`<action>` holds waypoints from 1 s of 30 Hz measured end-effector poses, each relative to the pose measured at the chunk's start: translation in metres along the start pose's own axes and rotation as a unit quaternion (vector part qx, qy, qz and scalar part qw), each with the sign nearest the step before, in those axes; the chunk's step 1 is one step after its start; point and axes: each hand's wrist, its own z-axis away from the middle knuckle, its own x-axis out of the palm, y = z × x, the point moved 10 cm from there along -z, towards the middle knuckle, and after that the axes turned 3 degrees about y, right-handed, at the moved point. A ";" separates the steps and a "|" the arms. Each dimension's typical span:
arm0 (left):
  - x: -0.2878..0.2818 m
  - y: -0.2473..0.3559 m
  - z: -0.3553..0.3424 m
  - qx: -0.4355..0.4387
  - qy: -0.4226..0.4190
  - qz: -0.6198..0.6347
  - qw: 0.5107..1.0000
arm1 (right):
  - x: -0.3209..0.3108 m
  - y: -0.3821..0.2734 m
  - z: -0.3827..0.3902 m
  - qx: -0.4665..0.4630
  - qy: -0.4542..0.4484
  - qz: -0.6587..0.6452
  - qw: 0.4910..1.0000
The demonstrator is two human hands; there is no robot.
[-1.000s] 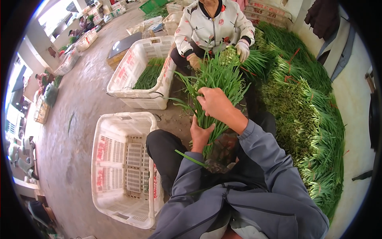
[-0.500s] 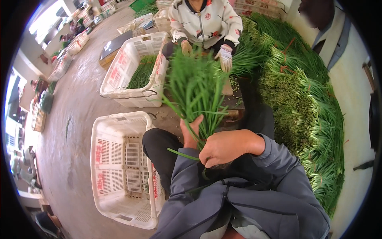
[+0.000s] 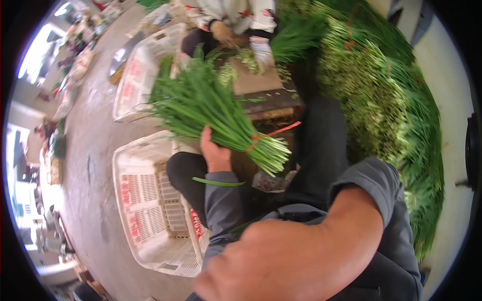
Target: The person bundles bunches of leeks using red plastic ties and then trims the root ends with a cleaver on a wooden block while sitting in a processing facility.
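Note:
My left hand (image 3: 216,153) is closed around a bunch of garlic chives (image 3: 211,108), above my left knee. Its leafy tops point up and left, and the pale cut ends point right. A red tie (image 3: 275,133) circles the bunch near those ends, one tail sticking out to the right. My right hand (image 3: 261,256) is close to the camera over my lap, beside my left sleeve, fingers curled in and blurred. Whatever it may hold is hidden. One loose green leaf (image 3: 218,182) lies across my left sleeve.
A white plastic crate (image 3: 143,200) stands at my left, another crate (image 3: 133,80) holding greens behind it. Opposite, a co-worker's gloved hand (image 3: 262,55) rests by a low board (image 3: 256,80) with trimmings. Tied bunches (image 3: 366,95) are heaped along the right wall.
The bunch has swung from upright to lying slanted, tied end to the right. My right hand has left the stems and come back toward me. The view has shifted slightly.

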 end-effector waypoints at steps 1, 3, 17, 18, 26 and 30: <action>0.005 -0.005 0.005 -0.020 -0.007 -0.002 1.000 | -0.008 0.004 0.002 -0.006 0.081 0.007 0.997; 0.001 0.013 0.008 -0.012 -0.039 -0.001 0.999 | -0.010 0.009 0.011 -0.023 0.160 0.019 0.987; 0.029 0.033 0.016 0.037 -0.122 -0.002 0.992 | 0.017 0.326 0.084 0.304 0.249 0.032 0.919; 0.029 0.035 0.016 0.036 -0.123 -0.006 0.992 | 0.014 0.327 0.085 0.304 0.254 0.031 0.918; 0.017 0.054 0.002 0.056 -0.093 0.039 0.993 | -0.041 0.282 0.172 0.193 0.295 0.267 0.897; 0.013 0.056 -0.003 0.067 -0.038 0.071 0.995 | -0.020 0.321 0.220 0.286 0.319 0.251 0.868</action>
